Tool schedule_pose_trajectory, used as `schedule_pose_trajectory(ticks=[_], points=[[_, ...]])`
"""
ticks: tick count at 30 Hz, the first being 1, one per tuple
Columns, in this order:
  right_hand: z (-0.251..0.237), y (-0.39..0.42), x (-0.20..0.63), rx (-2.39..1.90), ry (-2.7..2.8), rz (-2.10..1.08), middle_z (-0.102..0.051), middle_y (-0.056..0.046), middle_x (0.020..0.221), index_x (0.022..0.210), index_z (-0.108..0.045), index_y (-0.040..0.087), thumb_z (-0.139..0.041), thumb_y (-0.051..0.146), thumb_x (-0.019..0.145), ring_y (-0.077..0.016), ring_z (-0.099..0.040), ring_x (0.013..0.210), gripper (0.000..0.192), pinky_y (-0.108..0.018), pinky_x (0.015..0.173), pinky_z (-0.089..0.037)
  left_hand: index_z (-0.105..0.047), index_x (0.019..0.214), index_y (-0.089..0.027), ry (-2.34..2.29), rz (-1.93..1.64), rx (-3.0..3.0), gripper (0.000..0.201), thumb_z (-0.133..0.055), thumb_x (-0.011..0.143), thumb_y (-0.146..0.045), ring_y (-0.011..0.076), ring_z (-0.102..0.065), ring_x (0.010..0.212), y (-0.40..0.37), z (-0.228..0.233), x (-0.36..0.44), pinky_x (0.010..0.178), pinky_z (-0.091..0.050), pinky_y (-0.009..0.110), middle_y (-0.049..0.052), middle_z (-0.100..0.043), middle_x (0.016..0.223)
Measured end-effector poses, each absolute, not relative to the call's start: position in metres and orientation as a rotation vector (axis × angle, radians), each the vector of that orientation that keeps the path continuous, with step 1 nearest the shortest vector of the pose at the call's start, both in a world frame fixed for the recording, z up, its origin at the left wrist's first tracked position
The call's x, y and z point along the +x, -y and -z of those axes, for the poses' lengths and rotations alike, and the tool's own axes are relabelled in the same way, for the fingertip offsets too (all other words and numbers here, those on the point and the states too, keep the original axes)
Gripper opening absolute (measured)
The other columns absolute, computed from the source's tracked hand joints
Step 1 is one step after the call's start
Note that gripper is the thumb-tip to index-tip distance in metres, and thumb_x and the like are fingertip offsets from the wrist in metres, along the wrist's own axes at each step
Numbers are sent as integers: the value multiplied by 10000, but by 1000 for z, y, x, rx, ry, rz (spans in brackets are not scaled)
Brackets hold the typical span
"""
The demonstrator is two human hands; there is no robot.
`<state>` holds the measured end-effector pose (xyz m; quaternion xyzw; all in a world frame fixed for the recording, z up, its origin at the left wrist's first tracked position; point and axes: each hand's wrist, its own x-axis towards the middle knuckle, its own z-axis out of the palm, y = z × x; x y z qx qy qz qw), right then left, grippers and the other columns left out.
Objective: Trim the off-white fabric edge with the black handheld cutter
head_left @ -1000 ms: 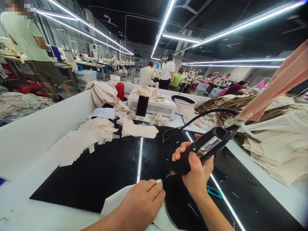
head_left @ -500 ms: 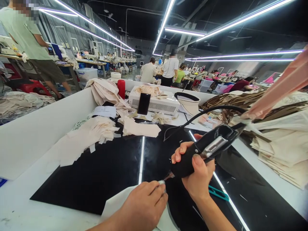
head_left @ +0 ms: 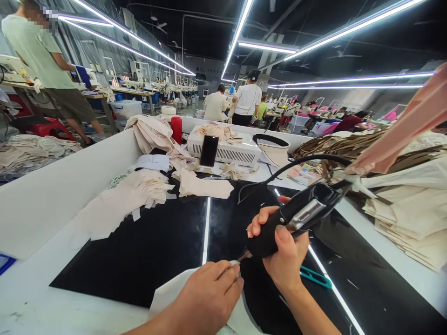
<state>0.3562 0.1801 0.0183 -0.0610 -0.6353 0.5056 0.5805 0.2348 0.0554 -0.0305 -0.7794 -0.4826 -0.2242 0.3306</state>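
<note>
A black corded cutting tool (head_left: 296, 218) is being gripped by the right hand (head_left: 284, 253), clenched around its rubbery handle low over the black mat (head_left: 146, 251). The tool is likely being felt as rigid and fairly light, best held at that padded grip. Its long axis is being angled from upper right, where the cord (head_left: 300, 163) leaves, down-left to the tip. The soft, limp pale fabric piece (head_left: 167, 293) is being pressed flat under the left hand (head_left: 206, 298) beside the tip
</note>
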Motion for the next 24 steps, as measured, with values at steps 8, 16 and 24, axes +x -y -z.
schedule_pose_trajectory(ticks=[8,16,24], points=[[-15,-180,354,-162,1516,-1157,-371,-38,953,1380,-210,154,-500,443,1037,4,-524,751,534,-159,636,-511,-731,1017,-272,1252,564,-2025,249,-758,780,-342,67,-657,1058,-48,15,235,799,-570,163,-104,-721,1147],[-15,-180,357,-161,1520,-1149,-381,-39,951,1355,-212,144,-489,443,1044,4,-525,748,513,-161,648,-513,-717,956,-230,1245,557,-2063,273,-822,716,-306,54,-697,908,-50,22,232,732,-645,151,-85,-733,1038],[-15,-179,354,-156,1526,-1161,-383,-33,944,1346,-220,136,-507,439,1035,1,-531,746,520,-170,649,-525,-687,1143,-269,1313,444,-2087,347,-730,801,-305,49,-645,983,-43,32,228,737,-599,147,-81,-664,1282]])
